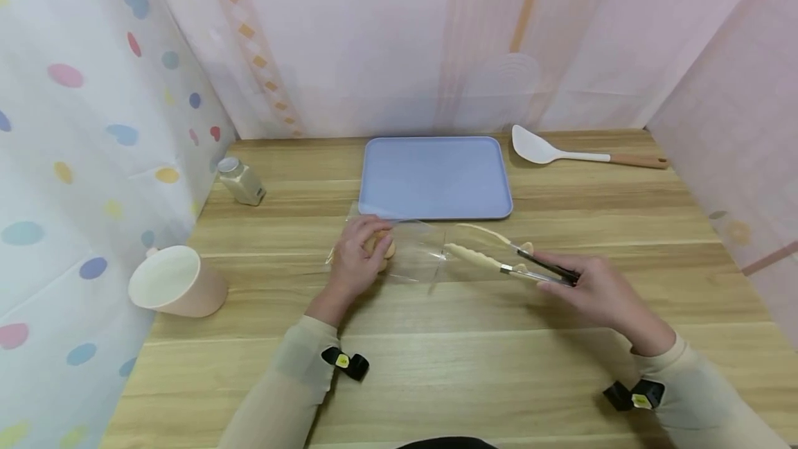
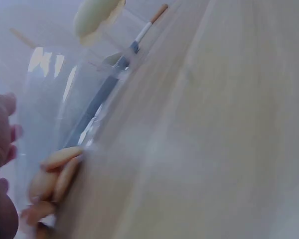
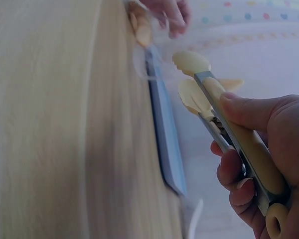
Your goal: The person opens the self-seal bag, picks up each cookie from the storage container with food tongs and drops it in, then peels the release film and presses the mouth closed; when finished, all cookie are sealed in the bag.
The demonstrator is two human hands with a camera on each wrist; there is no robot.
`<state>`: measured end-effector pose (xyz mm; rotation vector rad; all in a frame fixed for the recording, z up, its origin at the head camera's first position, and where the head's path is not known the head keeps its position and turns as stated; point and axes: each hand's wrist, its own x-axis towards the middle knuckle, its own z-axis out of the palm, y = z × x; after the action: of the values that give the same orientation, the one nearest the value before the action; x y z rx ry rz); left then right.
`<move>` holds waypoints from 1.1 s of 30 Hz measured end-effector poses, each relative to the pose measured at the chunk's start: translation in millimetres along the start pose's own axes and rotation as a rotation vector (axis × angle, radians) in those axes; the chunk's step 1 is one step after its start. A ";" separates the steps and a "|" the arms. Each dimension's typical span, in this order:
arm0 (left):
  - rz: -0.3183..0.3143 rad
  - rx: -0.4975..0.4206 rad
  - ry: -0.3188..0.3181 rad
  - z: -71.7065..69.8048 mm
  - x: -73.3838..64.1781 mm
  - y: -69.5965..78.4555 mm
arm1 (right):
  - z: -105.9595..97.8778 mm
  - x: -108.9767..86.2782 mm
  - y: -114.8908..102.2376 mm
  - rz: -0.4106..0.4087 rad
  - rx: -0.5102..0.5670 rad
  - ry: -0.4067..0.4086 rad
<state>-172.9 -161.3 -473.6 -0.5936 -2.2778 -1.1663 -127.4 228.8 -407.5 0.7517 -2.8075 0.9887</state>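
Observation:
My left hand hovers with bent, spread fingers over a clear plastic bag near the tray's front edge. Several light brown oval pieces that look like biscuits lie at the bag's left end, partly hidden under the hand in the head view. A gap shows between these fingers and the pieces in the right wrist view. With thumb and fingers, my right hand grips a pair of tongs by the handles. The cream tips of the tongs are spread apart and overlap the bag's right end in the head view.
A light blue tray lies at the back middle. To its right rests a white spatula with a wooden handle. A glass shaker jar stands back left, and a pale pink cup sits at the left table edge. Curtains enclose the table.

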 end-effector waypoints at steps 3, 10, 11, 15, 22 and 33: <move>0.024 0.120 -0.150 -14.5 4.9 -2.6 | -8.2 -2.8 3.3 0.048 -0.012 0.028; 0.028 0.211 -0.474 -43.9 9.1 -24.7 | -18.8 -7.2 15.3 0.107 -0.016 0.088; 0.017 0.219 -0.497 -46.7 7.8 -27.4 | -19.3 -7.4 17.5 0.116 -0.020 0.098; -0.017 0.228 -0.556 -54.9 2.1 -31.8 | -20.6 -7.4 26.9 0.161 -0.020 0.135; -0.074 0.244 -0.600 -61.3 -8.7 -28.9 | -22.6 -6.1 47.6 0.244 -0.025 0.186; -0.102 0.251 -0.586 -61.3 -18.3 -23.4 | -26.0 -4.9 92.9 0.411 -0.031 0.187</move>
<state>-157.7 -227.4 -468.3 -0.8064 -2.9190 -0.7944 -169.3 309.2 -441.1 0.0662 -2.8556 0.9983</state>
